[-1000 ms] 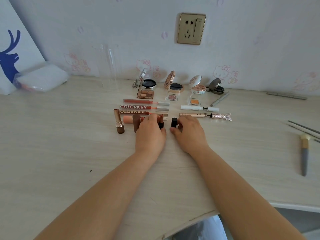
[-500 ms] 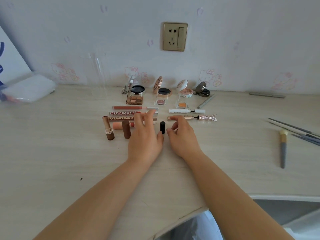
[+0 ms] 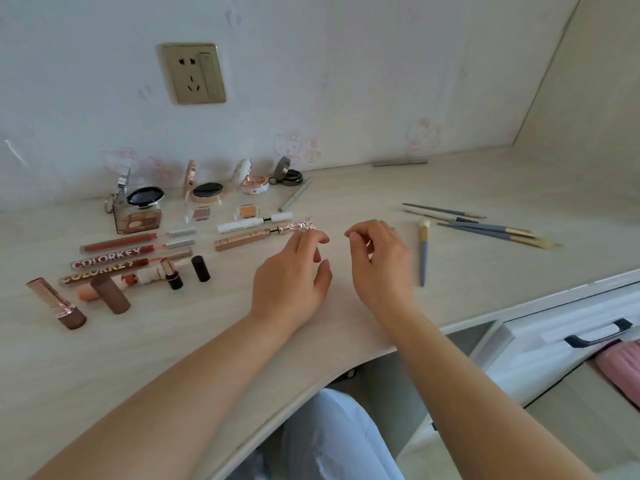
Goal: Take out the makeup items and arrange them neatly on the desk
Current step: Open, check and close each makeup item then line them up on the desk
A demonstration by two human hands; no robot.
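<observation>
Makeup items lie in ordered rows on the left half of the surface (image 3: 173,341). Back row, against the wall: open compacts (image 3: 207,190) and small eyeshadow pans (image 3: 248,211). Middle: lip-gloss tubes (image 3: 114,254) laid parallel, with a white pen-type tube (image 3: 254,223) and a rose-gold mascara (image 3: 242,239) to their right. Front: lipsticks (image 3: 57,303) standing upright, a small black cap (image 3: 201,268) beside them. To the right, well apart from these rows, a short brush (image 3: 423,251) and several long grey-handled brushes (image 3: 485,228) lie loosely fanned and unaligned.

Left hand (image 3: 294,275) hovers near the mascara's ornate end, fingers loosely curled, holding nothing. Right hand (image 3: 379,261) hangs just left of the short brush, fingers likewise relaxed and empty.

Judged progress: most items appear set out and squared; the brushes on the right seem the remaining group to be straightened. Whether anything is left in a container cannot be told.
</observation>
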